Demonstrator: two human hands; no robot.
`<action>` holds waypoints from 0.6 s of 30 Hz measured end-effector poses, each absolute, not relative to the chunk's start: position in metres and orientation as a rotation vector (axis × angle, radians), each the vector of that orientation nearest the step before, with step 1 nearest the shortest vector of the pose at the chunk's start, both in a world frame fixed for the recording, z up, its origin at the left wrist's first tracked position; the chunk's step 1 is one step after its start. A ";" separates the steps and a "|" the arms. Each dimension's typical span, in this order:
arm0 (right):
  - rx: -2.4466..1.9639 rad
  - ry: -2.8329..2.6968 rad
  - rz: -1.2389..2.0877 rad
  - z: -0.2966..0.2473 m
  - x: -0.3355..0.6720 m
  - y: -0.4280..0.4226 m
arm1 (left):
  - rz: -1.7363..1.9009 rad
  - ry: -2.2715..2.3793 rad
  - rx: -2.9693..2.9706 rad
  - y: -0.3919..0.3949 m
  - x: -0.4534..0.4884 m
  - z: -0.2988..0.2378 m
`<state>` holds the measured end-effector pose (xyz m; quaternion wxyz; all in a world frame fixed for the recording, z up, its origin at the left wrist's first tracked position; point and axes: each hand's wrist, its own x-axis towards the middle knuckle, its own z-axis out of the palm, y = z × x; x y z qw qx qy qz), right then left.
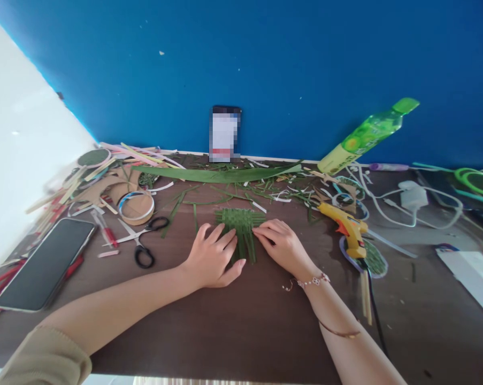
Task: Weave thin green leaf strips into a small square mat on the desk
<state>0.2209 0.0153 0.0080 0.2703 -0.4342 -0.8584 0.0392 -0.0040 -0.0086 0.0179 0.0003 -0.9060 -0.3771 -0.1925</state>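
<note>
Both forearms come in from the 6 o'clock edge of the tabletop and meet near its middle. The left hand lies palm down, fingers spread and flat, thumb out toward 4 o'clock; its grip is apart and it presses rather than clasps. The right hand is arched, knuckles up, a bracelet at the wrist, with its fingertips gathered and pointing toward 9 o'clock. Whether that grip is closed on a strip cannot be told.

The woven leaf mat lies flat between the hands and just past them toward 12 o'clock. The left fingers rest on its loose hanging strips, and the right fingertips touch its right edge.

Bare wood lies open from the hands back to 6 o'clock. At 9 o'clock are scissors, and farther out a phone. At 3 o'clock is a glue gun, near the right wrist. At 12 o'clock a long leaf and scraps lie before the blue wall.
</note>
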 end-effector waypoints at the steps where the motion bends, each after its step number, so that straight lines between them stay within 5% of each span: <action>1: -1.172 -2.308 0.113 0.008 0.221 0.015 | -0.596 -1.174 -2.845 -0.009 -0.004 0.018; 18: -1.157 -2.266 0.174 0.009 0.218 0.015 | -0.638 -1.125 -2.910 -0.005 -0.006 0.019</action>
